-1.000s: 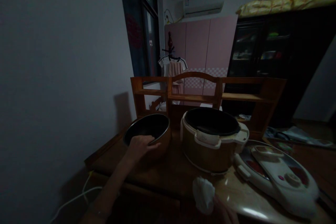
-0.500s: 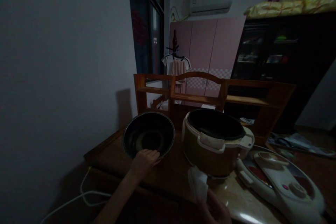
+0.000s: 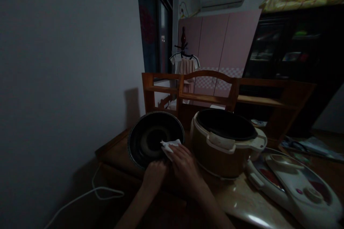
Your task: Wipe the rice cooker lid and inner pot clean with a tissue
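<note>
A round black pot [image 3: 142, 132], dark inside with a paler ring at its bottom, is tilted toward me at the left of the desk. My left hand [image 3: 155, 176] is closed on the pot's near rim. Beside it, my right hand [image 3: 185, 166] presses a crumpled white tissue [image 3: 172, 144] against the right side of the rim, its fingers folded over the tissue. The part of the rim under both hands is hidden. Just right of my hands stands an electric cooker body [image 3: 220, 157] without its lid, showing a black interior and a white front handle.
The cooker's lid [image 3: 292, 182] lies on the glossy desk top [image 3: 233, 204] at the right. A wooden shelf rack [image 3: 206, 96] rises along the desk's back edge. A white cable [image 3: 88, 193] hangs at the lower left, near the wall [image 3: 67, 78].
My right hand has come up and left with the tissue, from in front of the cooker to the pot's rim. My left hand still grips the rim. The view has shifted slightly.
</note>
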`<state>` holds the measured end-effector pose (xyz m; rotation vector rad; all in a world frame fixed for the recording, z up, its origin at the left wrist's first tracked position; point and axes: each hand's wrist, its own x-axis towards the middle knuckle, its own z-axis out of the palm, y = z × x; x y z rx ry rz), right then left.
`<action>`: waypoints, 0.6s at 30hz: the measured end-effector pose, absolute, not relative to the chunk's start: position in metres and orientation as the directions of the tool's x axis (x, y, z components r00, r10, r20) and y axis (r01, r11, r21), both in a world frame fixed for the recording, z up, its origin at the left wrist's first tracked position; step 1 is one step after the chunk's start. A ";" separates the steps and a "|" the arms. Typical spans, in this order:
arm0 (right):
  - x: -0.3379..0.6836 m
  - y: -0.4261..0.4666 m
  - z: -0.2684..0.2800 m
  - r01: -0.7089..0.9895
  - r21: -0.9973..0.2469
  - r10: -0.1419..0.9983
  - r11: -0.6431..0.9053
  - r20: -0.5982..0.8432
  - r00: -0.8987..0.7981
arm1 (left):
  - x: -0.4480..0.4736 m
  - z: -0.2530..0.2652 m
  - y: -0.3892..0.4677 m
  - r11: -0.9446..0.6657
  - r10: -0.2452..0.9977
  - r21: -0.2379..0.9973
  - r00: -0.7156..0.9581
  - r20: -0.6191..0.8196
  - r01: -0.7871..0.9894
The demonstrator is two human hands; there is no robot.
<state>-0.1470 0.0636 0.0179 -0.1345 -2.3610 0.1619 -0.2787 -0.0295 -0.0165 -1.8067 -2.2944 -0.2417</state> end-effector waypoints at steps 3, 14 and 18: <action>-0.154 0.071 0.014 0.117 -0.183 0.208 0.976 0.635 -0.744 | -0.274 -0.016 -0.038 0.266 0.914 -0.027 -0.243 0.325 0.964; -0.145 0.052 -0.003 0.122 -0.235 0.239 0.964 0.572 -0.784 | -0.306 -0.025 -0.076 0.237 0.821 0.017 -0.210 0.532 0.971; -0.146 0.051 -0.026 0.149 -0.166 0.217 0.975 0.554 -0.804 | -0.300 -0.049 -0.084 0.247 0.802 -0.015 -0.196 0.565 0.969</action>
